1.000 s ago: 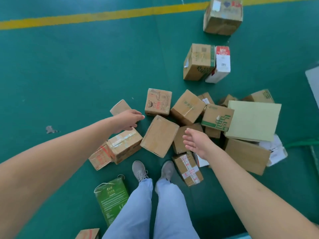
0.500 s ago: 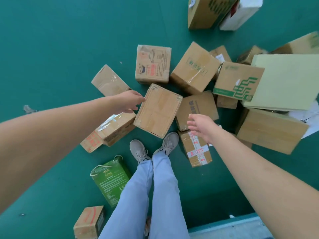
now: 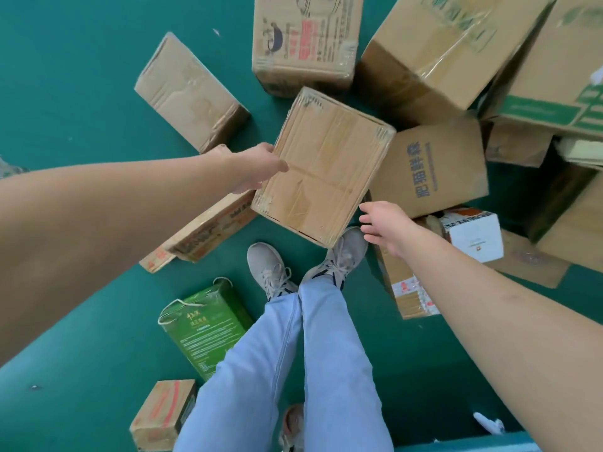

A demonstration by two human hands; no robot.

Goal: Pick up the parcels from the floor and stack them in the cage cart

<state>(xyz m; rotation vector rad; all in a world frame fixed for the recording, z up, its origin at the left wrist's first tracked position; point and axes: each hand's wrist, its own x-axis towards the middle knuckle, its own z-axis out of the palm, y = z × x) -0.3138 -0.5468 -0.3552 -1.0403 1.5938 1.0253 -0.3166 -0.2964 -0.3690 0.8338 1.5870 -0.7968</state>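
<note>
A plain brown taped parcel (image 3: pixel 323 164) lies tilted on the green floor just ahead of my shoes. My left hand (image 3: pixel 257 168) rests against its left edge, fingers curled onto the top face. To the right of its near corner my right hand (image 3: pixel 385 230) hovers with fingers spread, holding nothing and a short gap away from the cardboard. Several other cardboard parcels crowd around it, among them one with blue print (image 3: pixel 430 168) and one with red print (image 3: pixel 306 40). No cage cart is in view.
A long flat carton (image 3: pixel 208 230) lies under my left wrist. A green gift box with a rope handle (image 3: pixel 205 327) and a small red-marked carton (image 3: pixel 163 415) sit by my left leg. A white box (image 3: pixel 473 236) and taped parcel (image 3: pixel 408 288) lie under my right arm.
I have bent lower, so the parcels look larger. My left hand moved from beside the plain parcel onto its left edge; my right hand came down toward its right corner.
</note>
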